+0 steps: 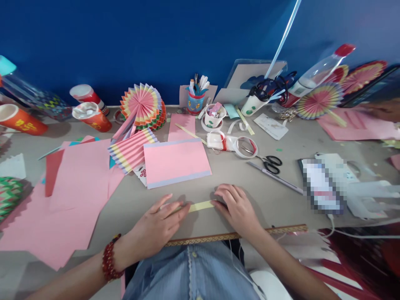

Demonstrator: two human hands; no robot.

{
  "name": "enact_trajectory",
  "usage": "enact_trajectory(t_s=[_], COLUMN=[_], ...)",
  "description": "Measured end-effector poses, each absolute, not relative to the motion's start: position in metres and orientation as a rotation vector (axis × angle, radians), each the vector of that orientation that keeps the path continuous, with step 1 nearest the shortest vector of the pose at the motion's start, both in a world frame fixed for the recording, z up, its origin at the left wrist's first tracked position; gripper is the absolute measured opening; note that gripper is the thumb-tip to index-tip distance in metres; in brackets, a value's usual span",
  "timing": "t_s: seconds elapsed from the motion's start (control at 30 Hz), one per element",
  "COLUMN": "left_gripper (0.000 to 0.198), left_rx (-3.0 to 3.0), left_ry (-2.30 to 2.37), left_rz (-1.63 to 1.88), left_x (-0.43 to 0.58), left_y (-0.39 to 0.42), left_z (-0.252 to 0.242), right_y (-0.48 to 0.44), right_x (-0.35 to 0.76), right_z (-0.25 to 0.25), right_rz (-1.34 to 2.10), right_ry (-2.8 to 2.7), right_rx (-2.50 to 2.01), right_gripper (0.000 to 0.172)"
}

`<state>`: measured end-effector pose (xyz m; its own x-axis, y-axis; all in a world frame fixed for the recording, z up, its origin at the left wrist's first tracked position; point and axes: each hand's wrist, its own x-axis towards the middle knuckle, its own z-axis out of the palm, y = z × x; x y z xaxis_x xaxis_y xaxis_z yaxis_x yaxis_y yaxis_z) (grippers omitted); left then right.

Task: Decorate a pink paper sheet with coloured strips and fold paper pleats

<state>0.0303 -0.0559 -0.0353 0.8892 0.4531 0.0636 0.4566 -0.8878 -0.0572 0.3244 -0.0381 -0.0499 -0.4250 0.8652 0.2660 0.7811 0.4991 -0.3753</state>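
A narrow pale-yellow paper strip [201,206] lies low over the table near its front edge, between my two hands. My left hand [158,227], with a red bead bracelet [110,258] at the wrist, has its fingers closed along the strip's left part and covers that end. At the right end, the thumb and fingers of my right hand [239,208] pinch the strip. Just beyond lies a pink paper sheet [178,162] with lavender bands along its long edges. Left of it rests a pleated striped paper [134,150].
Pink sheets [78,187] spread on the left. Black-handled scissors [272,163], tape rolls [246,147] and a lavender pen [275,178] lie ahead to the right. A phone [321,187] is farther right. Cups [92,116], a paper fan [142,104] and a pen holder [196,102] stand along the blue wall.
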Motion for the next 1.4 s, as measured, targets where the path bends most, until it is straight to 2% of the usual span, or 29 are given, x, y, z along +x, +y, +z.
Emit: enact_trajectory(t_s=[0.13, 0.3, 0.43, 0.6, 0.67, 0.8, 0.93, 1.13, 1.4], left_gripper=[0.040, 0.039, 0.042, 0.046, 0.046, 0.044, 0.038, 0.043, 0.044], left_rx=[-2.993, -3.001, -3.005, -3.011, -3.017, -3.029, -3.050, -3.041, -3.026], left_ry=[-0.684, -0.703, -0.711, -0.730, -0.725, -0.751, -0.771, -0.785, -0.776], left_rz=[-0.097, -0.130, -0.147, -0.081, -0.088, -0.152, -0.161, -0.133, -0.151], left_x=[0.030, 0.029, 0.028, 0.028, 0.028, 0.028, 0.027, 0.027, 0.027], left_y=[-0.053, -0.054, -0.054, -0.054, -0.054, -0.054, -0.055, -0.055, -0.055], left_z=[-0.034, -0.037, -0.039, -0.037, -0.038, -0.043, -0.043, -0.039, -0.041], right_y=[-0.036, -0.051, -0.068, -0.071, -0.072, -0.075, -0.075, -0.076, -0.084], right_x=[0.327, 0.317, 0.306, 0.315, 0.313, 0.294, 0.287, 0.330, 0.353], right_z=[-0.048, -0.037, -0.028, -0.018, -0.015, -0.020, -0.034, -0.039, -0.034], right_rz=[0.194, 0.106, 0.163, 0.098, 0.072, 0.156, 0.223, 0.119, -0.023], right_ry=[-2.387, -2.409, -2.444, -2.206, -2.252, -2.562, -2.648, -2.580, -2.414], right_rx=[-1.316, -1.302, -1.240, -1.346, -1.268, -1.158, -1.264, -1.462, -1.593], right_gripper=[0.011, 0.031, 0.051, 0.073, 0.071, 0.055, 0.058, 0.042, 0.051])
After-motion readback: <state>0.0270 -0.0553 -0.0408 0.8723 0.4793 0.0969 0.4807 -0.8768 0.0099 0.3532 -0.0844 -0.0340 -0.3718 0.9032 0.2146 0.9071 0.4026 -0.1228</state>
